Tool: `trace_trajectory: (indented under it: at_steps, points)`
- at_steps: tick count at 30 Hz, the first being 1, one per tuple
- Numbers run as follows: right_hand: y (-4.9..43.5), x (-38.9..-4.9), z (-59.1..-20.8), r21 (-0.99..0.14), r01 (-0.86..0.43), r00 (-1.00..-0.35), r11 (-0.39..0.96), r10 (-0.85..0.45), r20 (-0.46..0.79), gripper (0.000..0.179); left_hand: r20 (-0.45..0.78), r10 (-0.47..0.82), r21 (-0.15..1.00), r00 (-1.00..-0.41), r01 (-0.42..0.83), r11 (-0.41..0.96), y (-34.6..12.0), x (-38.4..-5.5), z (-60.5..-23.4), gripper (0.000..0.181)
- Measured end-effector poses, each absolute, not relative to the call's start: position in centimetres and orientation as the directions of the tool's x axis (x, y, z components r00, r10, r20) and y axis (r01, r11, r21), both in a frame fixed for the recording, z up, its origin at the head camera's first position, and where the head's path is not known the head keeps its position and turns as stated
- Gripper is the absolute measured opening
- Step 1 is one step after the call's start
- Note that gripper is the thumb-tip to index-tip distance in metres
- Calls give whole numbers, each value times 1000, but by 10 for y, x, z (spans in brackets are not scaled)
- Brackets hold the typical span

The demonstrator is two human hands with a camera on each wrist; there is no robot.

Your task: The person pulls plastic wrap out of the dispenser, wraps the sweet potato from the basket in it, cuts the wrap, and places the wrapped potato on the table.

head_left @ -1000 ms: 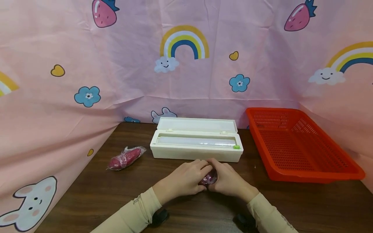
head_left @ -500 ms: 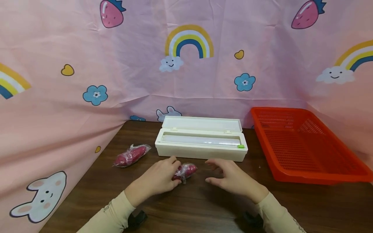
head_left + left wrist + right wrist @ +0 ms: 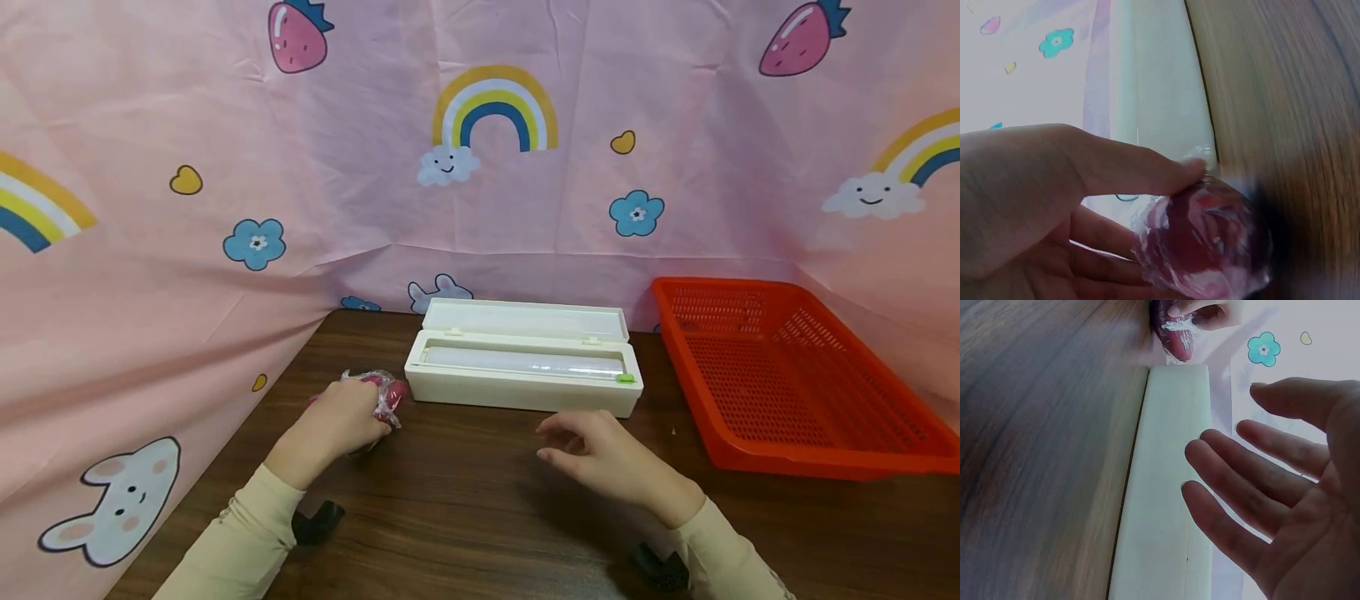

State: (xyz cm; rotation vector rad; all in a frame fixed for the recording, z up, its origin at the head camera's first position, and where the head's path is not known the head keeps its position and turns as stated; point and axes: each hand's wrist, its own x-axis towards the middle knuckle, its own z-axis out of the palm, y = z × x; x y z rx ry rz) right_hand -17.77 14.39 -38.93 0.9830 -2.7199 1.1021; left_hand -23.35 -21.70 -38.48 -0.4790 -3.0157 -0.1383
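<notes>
My left hand (image 3: 333, 425) holds a reddish sweet potato (image 3: 397, 395) wrapped in cling film, at the left of the table. In the left wrist view, the thumb lies over the top of this wrapped sweet potato (image 3: 1213, 240) and the other fingers are behind it. A second wrapped sweet potato (image 3: 314, 399) is mostly hidden behind that hand. My right hand (image 3: 611, 458) holds nothing, hovering over the table before the white cling film dispenser (image 3: 517, 393). Its fingers are spread and loosely bent in the right wrist view.
The dispenser's lid (image 3: 525, 319) is raised, showing the film roll (image 3: 517, 361) and a green slider (image 3: 626, 378). A red plastic basket (image 3: 795, 462) stands at the right. Patterned pink cloth (image 3: 360, 200) hangs behind the brown table (image 3: 465, 517).
Both hands were together round the wrapped sweet potato. My right hand has let go and moved slightly right, while my left hand has carried the sweet potato left, beside the other one.
</notes>
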Motion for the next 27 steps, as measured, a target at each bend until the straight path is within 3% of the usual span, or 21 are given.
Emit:
trace_trajectory:
  at_steps: [10, 20, 23, 27]
  points:
    - [146, -176, -386, -596, -593, -788, 541, -545, 288, 15, 89, 270, 145, -959, 281, 949, -226, -237, -375, 51]
    - [146, -176, -393, -592, -599, -779, 539, -562, 278, 11, 25, 280, 211, -960, 279, 937, -228, -239, -372, 53]
    - [145, -175, -395, -590, -590, -792, 551, -538, 289, 6, 27, 282, 209, -959, 281, 936, -228, -238, -371, 46]
    - [145, -173, -396, -586, -590, -799, 556, -508, 322, 30, 19, 296, 203, -955, 293, 934, -227, -235, -369, 34]
